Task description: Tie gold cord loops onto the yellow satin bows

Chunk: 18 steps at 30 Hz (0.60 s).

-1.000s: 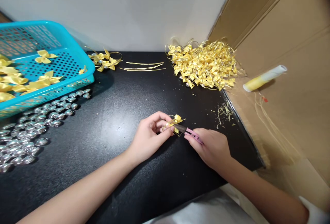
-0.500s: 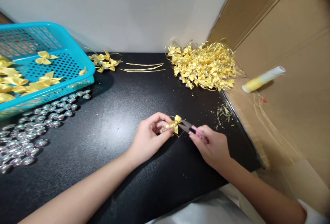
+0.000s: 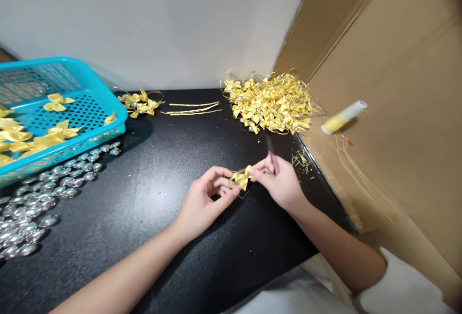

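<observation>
A small yellow ribbon bow (image 3: 243, 178) is pinched between the thumb and fingers of my left hand (image 3: 205, 198), just above the black tabletop. Thin gold cord sticks out around the bow. My right hand (image 3: 283, 184) is closed round a pair of small scissors (image 3: 273, 159), whose blades point away from me and are blurred. The thumb and fingertip of that same hand touch the bow's right side. Part of the bow is hidden behind my left fingers.
A turquoise basket (image 3: 121, 128) with yellow bows stands at the left, silver heart-shaped beads (image 3: 46, 198) in front of it. Several gold cords (image 3: 195, 108) lie at the back beside a heap of finished bows (image 3: 269, 102). Cord scraps (image 3: 302, 161) and a yellow-white tube (image 3: 344, 117) are at the right.
My right hand has swung the scissors away from the bow, turning the blades forward, and its fingertips have come to the bow's right side. My left hand still grips the bow. The view has shifted.
</observation>
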Tool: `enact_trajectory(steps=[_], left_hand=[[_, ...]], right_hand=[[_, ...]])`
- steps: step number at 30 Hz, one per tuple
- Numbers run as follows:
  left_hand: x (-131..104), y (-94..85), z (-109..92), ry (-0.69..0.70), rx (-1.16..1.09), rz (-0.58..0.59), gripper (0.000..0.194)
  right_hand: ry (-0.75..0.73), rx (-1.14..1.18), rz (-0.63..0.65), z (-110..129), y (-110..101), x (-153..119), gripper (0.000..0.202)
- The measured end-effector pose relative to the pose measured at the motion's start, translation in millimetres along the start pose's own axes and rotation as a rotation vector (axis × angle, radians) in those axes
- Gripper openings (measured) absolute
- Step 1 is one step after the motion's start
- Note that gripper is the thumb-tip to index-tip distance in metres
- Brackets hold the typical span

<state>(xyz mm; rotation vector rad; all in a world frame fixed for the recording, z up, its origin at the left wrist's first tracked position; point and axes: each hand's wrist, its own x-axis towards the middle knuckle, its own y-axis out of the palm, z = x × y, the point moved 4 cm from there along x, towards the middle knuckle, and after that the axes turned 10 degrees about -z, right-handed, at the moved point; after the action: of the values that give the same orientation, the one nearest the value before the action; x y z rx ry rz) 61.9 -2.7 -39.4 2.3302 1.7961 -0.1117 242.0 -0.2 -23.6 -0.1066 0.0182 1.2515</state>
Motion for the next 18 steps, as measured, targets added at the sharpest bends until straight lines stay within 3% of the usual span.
enact_trajectory(steps=[3, 5, 8, 11, 18], left_hand=[[1, -1.0, 2, 0.017, 0.006, 0.001, 0.033], [2, -1.6, 3, 0.034, 0.016, 0.0, 0.031], [4, -2.4, 3, 0.038, 0.019, -0.021, 0.029], [4, -2.2, 3, 0.039, 0.026, -0.034, 0.028], [4, -2.1, 3, 0.056, 0.039, -0.043, 0.027]], right_hand=[[-0.032, -0.004, -0.192, 13, -32, 37, 0.052], [-0.049, -0.077, -0.252, 28, -50, 68, 0.052], [-0.115, -0.112, -0.33, 53, -62, 111, 0.048], [-0.146, -0.128, -0.33, 71, -49, 144, 0.043], [-0.151, -0.263, -0.206, 89, 18, 196, 0.045]])
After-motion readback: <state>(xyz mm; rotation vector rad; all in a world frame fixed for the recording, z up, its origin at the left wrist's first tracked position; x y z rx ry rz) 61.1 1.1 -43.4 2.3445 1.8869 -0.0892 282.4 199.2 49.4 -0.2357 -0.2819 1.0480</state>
